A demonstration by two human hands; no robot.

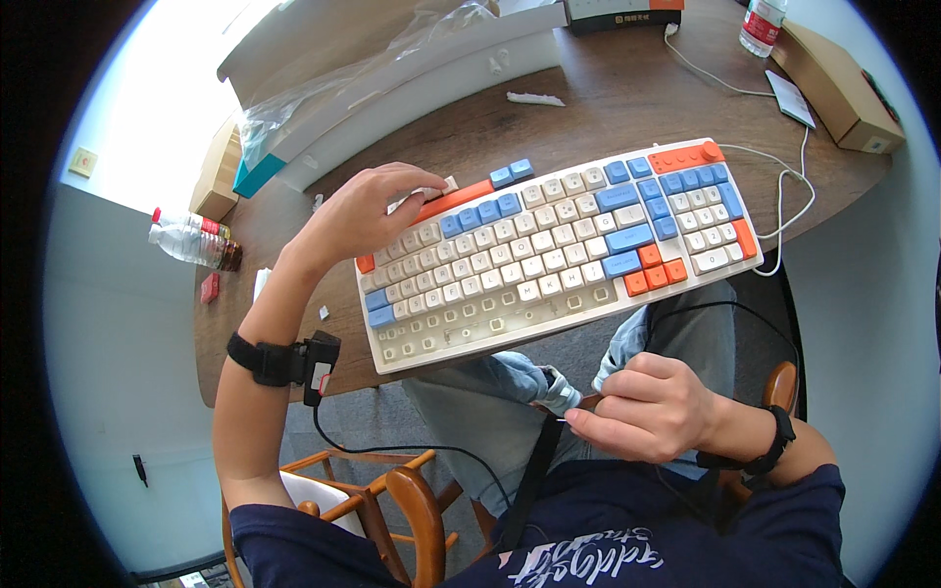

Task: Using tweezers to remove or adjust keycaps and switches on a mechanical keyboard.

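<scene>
A white, blue and orange keyboard (524, 250) lies tilted across the table's near edge. Bare switch sockets (456, 331) show along its near rows, without keycaps. At its far left edge is my left hand (372, 208), thumb and fingers apart over loose pale keycaps (450, 185) and a long orange spacebar keycap (457, 200). Two blue keycaps (511, 173) sit beside that bar. My right hand (652, 407) is closed above my lap, thumb against curled fingers. A thin, shiny tip pokes out by the thumb; what it belongs to is hidden.
An open box (421, 103) with clear plastic stands at the back left. Bottles (196, 240) lie at the left edge; another bottle (762, 26) stands far right near a cardboard box (838, 88). A white cable (784, 201) runs off the keyboard's right. A wooden chair (421, 510) is lower left.
</scene>
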